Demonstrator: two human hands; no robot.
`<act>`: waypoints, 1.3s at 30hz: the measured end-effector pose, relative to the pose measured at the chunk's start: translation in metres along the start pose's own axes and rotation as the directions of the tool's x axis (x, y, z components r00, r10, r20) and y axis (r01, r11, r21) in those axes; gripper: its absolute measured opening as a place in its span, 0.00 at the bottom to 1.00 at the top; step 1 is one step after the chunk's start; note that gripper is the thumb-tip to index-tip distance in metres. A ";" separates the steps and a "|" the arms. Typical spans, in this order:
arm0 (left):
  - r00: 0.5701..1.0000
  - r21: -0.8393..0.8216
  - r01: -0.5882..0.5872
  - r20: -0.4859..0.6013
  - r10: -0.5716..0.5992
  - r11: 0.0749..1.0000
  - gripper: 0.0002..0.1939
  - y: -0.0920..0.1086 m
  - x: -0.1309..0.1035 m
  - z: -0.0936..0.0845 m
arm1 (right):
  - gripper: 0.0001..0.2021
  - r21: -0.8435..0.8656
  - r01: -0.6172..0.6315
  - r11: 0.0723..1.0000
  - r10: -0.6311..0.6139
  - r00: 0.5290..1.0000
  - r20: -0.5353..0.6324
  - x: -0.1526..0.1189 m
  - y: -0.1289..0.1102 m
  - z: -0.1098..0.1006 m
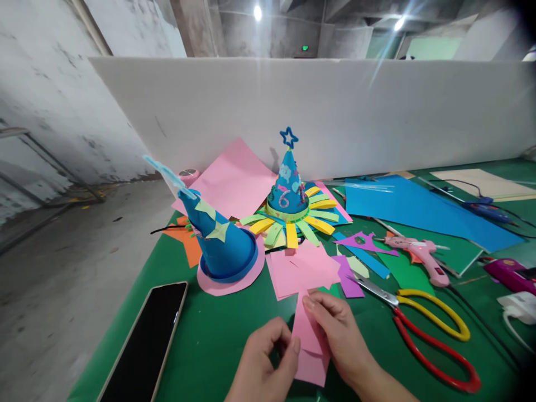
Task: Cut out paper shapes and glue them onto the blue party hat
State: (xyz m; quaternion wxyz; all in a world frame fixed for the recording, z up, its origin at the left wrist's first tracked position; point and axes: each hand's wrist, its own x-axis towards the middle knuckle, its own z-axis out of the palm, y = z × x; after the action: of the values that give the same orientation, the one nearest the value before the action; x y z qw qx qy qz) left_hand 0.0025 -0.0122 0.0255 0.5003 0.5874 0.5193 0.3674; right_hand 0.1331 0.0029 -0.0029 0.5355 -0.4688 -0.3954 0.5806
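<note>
A folded pink paper strip is held upright near the table's front, its lower part creased over a second layer. My left hand pinches its left edge between thumb and fingers. At the upper right edge, my right hand grips the same strip, thumb on top. Just beyond lie pink paper pieces with jagged edges. To the right, open scissors with one yellow and one red handle rest on the table. A blue paper cone hat with pale green stars leans on its pink brim at the left.
A decorated blue cone hat with a star top stands at the back on yellow and green strips. A phone lies front left. On the right are a pink glue gun, blue sheet and cords. A white board closes the back.
</note>
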 end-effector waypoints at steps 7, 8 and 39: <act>1.000 0.023 0.002 -0.012 -0.002 1.000 0.13 -0.002 -0.008 0.002 | 0.10 0.013 -0.013 1.000 0.013 1.000 -0.003 -0.005 -0.003 0.003; 1.000 0.026 0.005 0.003 -0.005 1.000 0.13 -0.001 -0.008 0.000 | 0.10 -0.001 0.005 1.000 -0.005 1.000 0.013 -0.006 -0.005 0.003; 0.955 -0.146 0.161 0.274 -0.117 0.976 0.12 0.017 0.038 -0.024 | 0.15 -0.106 -0.207 0.972 0.230 0.930 0.286 -0.006 -0.024 0.002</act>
State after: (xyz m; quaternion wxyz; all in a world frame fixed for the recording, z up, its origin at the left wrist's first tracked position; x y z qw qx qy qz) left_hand -0.0092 0.0302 0.0444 0.6370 0.5492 0.4555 0.2918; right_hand 0.1370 -0.0003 0.0218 0.3844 -0.4371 -0.4379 0.6852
